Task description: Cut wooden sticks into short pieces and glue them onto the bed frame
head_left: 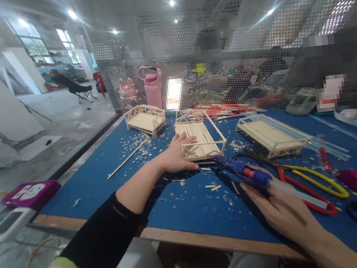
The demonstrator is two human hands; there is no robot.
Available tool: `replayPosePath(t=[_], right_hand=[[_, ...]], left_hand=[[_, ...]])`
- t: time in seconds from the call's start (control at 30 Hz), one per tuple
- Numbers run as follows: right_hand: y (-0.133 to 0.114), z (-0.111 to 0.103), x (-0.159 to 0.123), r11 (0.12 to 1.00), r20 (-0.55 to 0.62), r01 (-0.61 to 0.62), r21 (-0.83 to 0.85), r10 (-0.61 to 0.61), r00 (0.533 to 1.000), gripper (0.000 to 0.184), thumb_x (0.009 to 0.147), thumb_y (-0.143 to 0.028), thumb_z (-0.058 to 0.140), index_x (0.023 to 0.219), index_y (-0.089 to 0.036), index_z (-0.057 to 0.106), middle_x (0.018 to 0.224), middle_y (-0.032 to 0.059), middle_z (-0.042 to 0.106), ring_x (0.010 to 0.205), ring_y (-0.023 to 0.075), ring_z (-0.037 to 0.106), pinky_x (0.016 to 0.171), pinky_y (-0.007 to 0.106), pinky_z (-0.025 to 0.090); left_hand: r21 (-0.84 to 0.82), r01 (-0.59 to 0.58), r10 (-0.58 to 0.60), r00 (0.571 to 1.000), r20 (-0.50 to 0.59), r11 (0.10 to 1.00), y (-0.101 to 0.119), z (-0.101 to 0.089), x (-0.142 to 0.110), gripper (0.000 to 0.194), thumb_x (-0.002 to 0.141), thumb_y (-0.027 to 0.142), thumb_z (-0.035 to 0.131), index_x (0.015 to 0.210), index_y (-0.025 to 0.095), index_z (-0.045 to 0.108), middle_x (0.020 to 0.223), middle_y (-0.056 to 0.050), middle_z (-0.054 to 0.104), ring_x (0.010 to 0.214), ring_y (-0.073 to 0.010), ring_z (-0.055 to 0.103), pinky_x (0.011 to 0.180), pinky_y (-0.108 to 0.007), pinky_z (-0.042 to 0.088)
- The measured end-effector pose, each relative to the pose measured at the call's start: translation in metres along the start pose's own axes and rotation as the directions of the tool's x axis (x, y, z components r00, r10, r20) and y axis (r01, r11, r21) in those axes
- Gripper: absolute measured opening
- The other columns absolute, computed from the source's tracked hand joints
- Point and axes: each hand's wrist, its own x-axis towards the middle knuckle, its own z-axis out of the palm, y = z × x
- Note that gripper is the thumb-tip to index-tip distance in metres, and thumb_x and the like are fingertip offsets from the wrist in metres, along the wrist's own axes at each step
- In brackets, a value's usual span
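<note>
My left hand point(177, 153) rests on the near left corner of a small wooden stick frame model point(201, 139), fingers curled round its end rail. My right hand point(282, 208) grips a blue glue gun point(242, 169) with a clear glue stick out of its back; the nozzle points at the model's near edge. Both lie on a blue table mat point(106, 176).
Two more stick models point(145, 119) point(272, 134) stand left and right. Red and yellow handled scissors point(313, 181), a loose stick point(126, 159), wood chips, a pink bottle point(154, 87) and a perforated screen point(251, 35) at the back. People sit behind the screen.
</note>
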Motion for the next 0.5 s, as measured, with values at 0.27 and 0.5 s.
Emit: replayPosePath(t=[0.27,0.5], right_hand=[[-0.001,-0.002,-0.004,0.997,-0.087,0.049,-0.062,-0.054,0.995,0.025,0.088,-0.036,0.044,0.103,-0.022,0.059,0.093,0.0058,0.072,0.087,0.0229,0.069,0.073,0.031,0.056],[0.024,-0.042,0.009,0.927,-0.306,-0.242,-0.285,0.151,0.940,0.046,0.085,-0.048,0.043,0.114,-0.015,0.056,0.103,0.0185,0.066,0.094,0.0331,0.065,0.077,0.041,0.052]], left_hand=[[0.019,0.026,-0.027,0.999,0.018,0.999,0.005,-0.002,-0.001,0.094,0.062,0.038,0.074,0.142,0.012,0.032,0.153,-0.017,0.017,0.142,-0.0335,-0.001,0.115,-0.049,0.007],[0.018,-0.014,0.014,1.000,0.000,1.000,0.001,0.000,-0.001,0.091,0.063,0.041,0.073,0.140,0.013,0.034,0.151,-0.017,0.024,0.142,-0.0330,0.001,0.115,-0.051,0.007]])
